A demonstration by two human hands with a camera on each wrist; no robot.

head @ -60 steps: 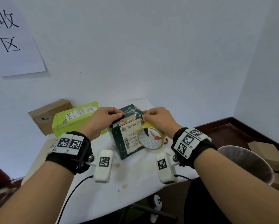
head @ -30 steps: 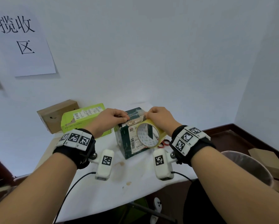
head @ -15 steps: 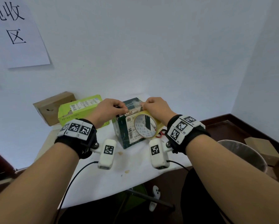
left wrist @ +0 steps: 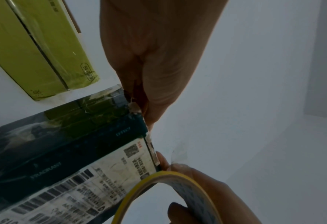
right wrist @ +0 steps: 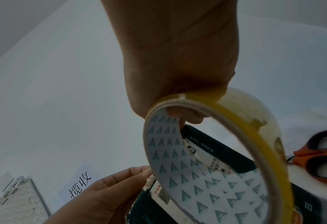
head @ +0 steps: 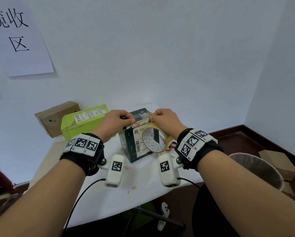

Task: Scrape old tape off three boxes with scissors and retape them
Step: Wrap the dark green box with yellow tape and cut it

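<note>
Retaping the dark green box: my left hand pins what looks like the tape's end, my right hand, fingers clamped, grips the tape roll. Next, pull across and press flat.

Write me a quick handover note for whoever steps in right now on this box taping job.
Left hand: pinches the tape end down on top of the dark green box.
Right hand: grip on the tape roll, at the box's top right edge.
Scissors: on the table, right of the box.
Lime green box and brown box: far left.
Done: tape strip started across the top.
Left: finish and cut the strip; the other boxes' tape state can't be judged.
</note>
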